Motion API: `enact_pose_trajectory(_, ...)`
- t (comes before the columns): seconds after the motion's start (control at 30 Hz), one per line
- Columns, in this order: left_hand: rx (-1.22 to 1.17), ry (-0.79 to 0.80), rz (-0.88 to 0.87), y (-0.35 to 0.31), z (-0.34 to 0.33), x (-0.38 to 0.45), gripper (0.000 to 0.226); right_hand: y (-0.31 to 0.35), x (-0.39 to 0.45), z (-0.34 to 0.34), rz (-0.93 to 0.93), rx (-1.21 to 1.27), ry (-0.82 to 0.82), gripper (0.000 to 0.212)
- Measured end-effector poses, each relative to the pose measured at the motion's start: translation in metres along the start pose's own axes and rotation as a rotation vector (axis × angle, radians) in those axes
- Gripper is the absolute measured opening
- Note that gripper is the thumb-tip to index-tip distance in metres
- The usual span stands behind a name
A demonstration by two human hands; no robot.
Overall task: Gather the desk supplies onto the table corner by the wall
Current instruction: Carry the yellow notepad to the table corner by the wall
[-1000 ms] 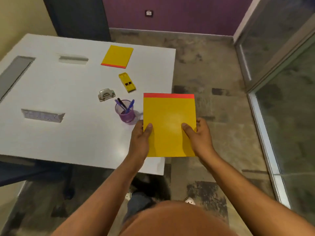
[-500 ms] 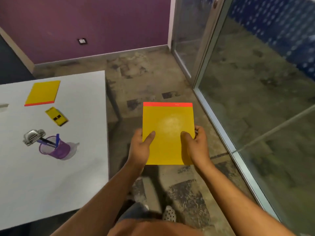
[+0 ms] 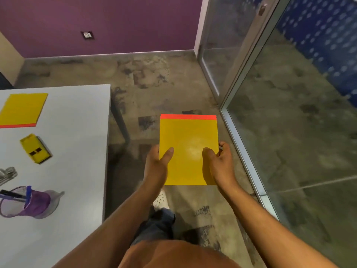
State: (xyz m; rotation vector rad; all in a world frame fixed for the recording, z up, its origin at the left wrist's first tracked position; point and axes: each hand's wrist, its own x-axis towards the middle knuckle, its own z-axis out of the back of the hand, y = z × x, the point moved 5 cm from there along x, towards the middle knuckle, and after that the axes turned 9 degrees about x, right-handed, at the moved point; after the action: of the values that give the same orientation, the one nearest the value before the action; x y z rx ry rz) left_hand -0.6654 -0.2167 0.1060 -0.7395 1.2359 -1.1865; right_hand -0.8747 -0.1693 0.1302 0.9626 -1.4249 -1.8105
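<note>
Yellow at far left: a second notepad (image 3: 22,109) flat on the white table (image 3: 77,151), red strip nearest the viewer, lying toward the table's far end and the purple wall (image 3: 116,22). Nearer than that, a small yellow block (image 3: 35,150), perhaps a stapler. Then a metal tool (image 3: 7,174), cut off by the frame edge and too partial to name. Then a purple pen cup (image 3: 29,203) with dark and blue pens (image 3: 11,194) inside. All four apart from one another, not bunched into any corner.

Further right, off the table and over bare floor: left hand (image 3: 156,163) closed on the near left edge of the held notepad (image 3: 188,149), thumb on top, fingers hidden beneath. Pad level, face up, red strip away from the body, touching nothing but the two hands. Right hand (image 3: 220,163) gripping the near right edge the same way, thumb on top, fingertips curled round the side. At far right, a glass partition (image 3: 289,113) in a metal frame, near the right arm.

Likely step: carrying this pad to the wall-side corner of the table. For a clean job:
- Turn left toward the table before lowering anything.
- Keep both thumbs pressed down and the pad flat, against fanning pages.
- Come in over the table edge from above rather than sliding into it.
- Pass above the yellow block and the pen cup without clipping either.
- Set down beside or squarely atop the second notepad.
- Let go only once fully resting on the surface.
</note>
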Motion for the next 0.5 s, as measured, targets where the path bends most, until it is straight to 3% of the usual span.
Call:
enact_pose_trajectory(0.27,-0.05,0.025,-0.04,-0.06,0.008,0.14,0.025,0.05,0.139,-0.06,0.007,0.011,0.002,0.023)
enact_pose_trajectory(0.5,-0.096,0.018,-0.037,-0.107,0.008,0.248,0.015,0.077,0.247,-0.103,0.007,0.096,0.015,0.021)
